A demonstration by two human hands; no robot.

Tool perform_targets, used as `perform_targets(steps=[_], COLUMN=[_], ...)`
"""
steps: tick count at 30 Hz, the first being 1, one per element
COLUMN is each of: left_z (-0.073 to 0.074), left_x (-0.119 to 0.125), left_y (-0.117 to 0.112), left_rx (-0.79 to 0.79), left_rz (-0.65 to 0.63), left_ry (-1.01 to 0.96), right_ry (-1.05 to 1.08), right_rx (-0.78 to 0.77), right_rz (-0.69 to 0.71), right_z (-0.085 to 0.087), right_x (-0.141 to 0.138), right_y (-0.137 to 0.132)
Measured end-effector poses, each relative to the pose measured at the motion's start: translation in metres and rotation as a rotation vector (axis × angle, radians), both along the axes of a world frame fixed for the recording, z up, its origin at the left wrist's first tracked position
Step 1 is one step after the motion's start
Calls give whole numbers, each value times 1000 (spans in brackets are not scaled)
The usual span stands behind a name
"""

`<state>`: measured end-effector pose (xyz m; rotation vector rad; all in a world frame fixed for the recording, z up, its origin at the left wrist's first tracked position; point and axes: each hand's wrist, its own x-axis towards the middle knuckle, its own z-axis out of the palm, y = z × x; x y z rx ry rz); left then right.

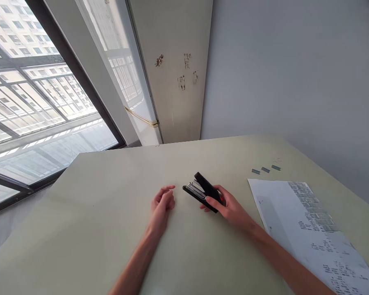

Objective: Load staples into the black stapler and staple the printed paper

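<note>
My right hand (pixel 224 205) grips a black stapler (pixel 209 189) by its rear end, thumb along the near side. Its top arm is raised away from the base, and a metal rail shows between the two. A bit of red is visible near my fingers. To the left of the stapler, apart from it, is my left hand (pixel 162 205). The index finger points toward the stapler while the other fingers curl in under the thumb; whether they hold anything is hidden.
Three small grey strips, like staple strips (pixel 265 169), lie toward the back right of the pale table (pixel 110 196). Printed paper (pixel 283 217) with rows of greyish strips (pixel 313 205) along one side lies at right. Beyond are a wall (pixel 289 69), a cabinet-like panel (pixel 175 106) and a window (pixel 43 94).
</note>
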<state>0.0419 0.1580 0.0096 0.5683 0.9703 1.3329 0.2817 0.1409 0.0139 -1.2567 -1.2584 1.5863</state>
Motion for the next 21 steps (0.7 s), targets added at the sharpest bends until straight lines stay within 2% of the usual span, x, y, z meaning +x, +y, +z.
perform_targets(steps=[5, 9, 11, 14, 18, 21], left_z=[2, 1, 0, -3, -7, -8], left_x=[-14, -18, -19, -21, -23, -22], left_y=[4, 4, 4, 4, 3, 2], left_rx=[-58, -126, -152, -173, -191, -206], left_rz=[33, 107, 134, 151, 146, 152], left_ry=[-362, -675, -724, -738, -710, -702], right_ry=[-196, -353, -414, -443, -459, -468], right_rx=[139, 331, 443, 532, 591, 606], right_rz=[-118, -107, -48, 5, 82, 130], right_z=[-7, -9, -11, -15, -21, -22], right_x=[-3, -20, -34, -59, -85, -93], right_y=[4, 28, 48, 81, 118, 134])
